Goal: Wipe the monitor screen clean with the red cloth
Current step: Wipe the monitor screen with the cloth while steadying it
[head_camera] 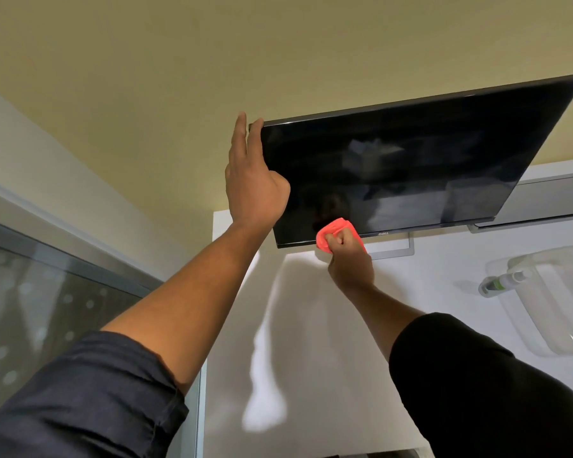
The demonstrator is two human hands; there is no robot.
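A black monitor (pixel 420 160) with a dark, reflective screen stands on the white desk (pixel 311 325). My left hand (pixel 252 183) grips its left edge, fingers behind the frame and thumb on the front. My right hand (pixel 349 259) is shut on a bunched red cloth (pixel 331 231). The cloth presses against the lower left part of the screen, at the bottom bezel.
A small spray bottle (pixel 503 282) lies on the desk to the right, beside a clear plastic container (pixel 549 302). The monitor's silver stand base (pixel 407 249) sits under the screen. A glass partition (pixel 47 309) runs along the left, and a yellow wall is behind.
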